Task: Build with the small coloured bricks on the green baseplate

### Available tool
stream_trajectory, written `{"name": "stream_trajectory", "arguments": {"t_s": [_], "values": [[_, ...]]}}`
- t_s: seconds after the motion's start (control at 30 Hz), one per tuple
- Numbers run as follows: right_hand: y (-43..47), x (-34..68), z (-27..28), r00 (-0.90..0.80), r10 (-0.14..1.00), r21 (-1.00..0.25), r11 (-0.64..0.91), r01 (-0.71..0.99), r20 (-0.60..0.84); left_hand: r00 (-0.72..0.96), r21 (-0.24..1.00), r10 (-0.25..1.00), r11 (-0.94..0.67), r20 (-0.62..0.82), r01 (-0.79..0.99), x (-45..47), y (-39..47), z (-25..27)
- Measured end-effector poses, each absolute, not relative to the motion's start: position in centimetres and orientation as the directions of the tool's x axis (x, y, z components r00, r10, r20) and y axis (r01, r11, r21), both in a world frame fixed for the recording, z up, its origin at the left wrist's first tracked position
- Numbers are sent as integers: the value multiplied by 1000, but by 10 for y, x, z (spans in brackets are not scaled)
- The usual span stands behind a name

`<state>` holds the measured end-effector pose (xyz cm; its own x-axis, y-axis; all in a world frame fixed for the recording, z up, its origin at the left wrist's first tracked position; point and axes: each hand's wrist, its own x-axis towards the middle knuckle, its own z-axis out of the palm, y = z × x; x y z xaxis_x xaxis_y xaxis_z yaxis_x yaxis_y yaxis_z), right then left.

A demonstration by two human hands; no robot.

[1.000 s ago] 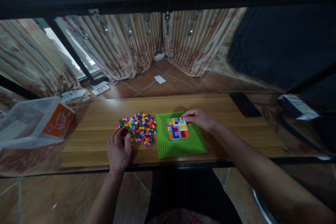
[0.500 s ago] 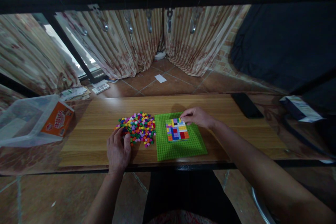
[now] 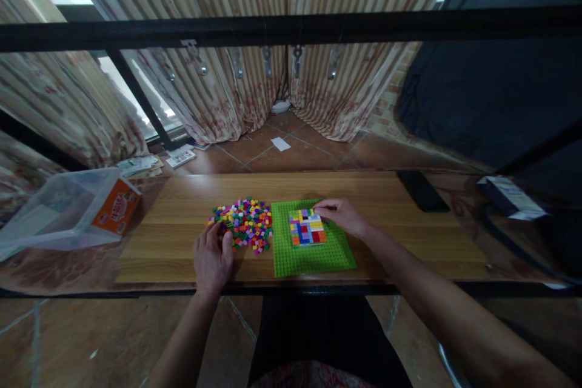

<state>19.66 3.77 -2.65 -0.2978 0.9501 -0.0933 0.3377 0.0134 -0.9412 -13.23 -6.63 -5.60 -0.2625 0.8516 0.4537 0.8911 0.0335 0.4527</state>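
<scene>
A green studded baseplate (image 3: 313, 262) lies on the wooden board, bearing a square patch of colourful building bricks (image 3: 308, 228) in red, blue, yellow, white, purple and orange. My right hand (image 3: 343, 216) has thumb and fingers pinched together at the patch's far right corner; anything between the fingertips is too small to make out. Left of the baseplate spreads a heap of small loose bricks (image 3: 248, 224) in many colours. At the heap's near left edge rests my left hand (image 3: 213, 257), thumb apart from the fingers, its fingertips touching or close to the bricks.
A clear plastic bin (image 3: 68, 212) with an orange label stands at the left. Toward the right end of the wooden board (image 3: 391, 254) lies a black phone (image 3: 422, 191). Farther right is a dark-and-white packet (image 3: 511, 197). A black rail (image 3: 291, 30) with hooks crosses behind the board.
The camera view has tilted up slightly, so the whole scene sits a little lower. My right fingertips stay at the brick patch's far right corner, and my left hand remains by the heap.
</scene>
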Motion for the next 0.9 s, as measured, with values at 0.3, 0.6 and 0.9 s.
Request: {"name": "stream_trajectory", "arguments": {"t_s": [0.3,0.6,0.9], "values": [[-14,199,-14,-466,884,-801,299,519,28,-246,439,843,13,478,898,-130,-67,-56],[-9,221,-30,-399,915,-763,301,571,63,-253,447,843,16,475,894,-129,-68,-57],[-41,201,4,-288,881,-548,461,697,374,-292,474,837,45,463,879,-125,-71,-57]]}}
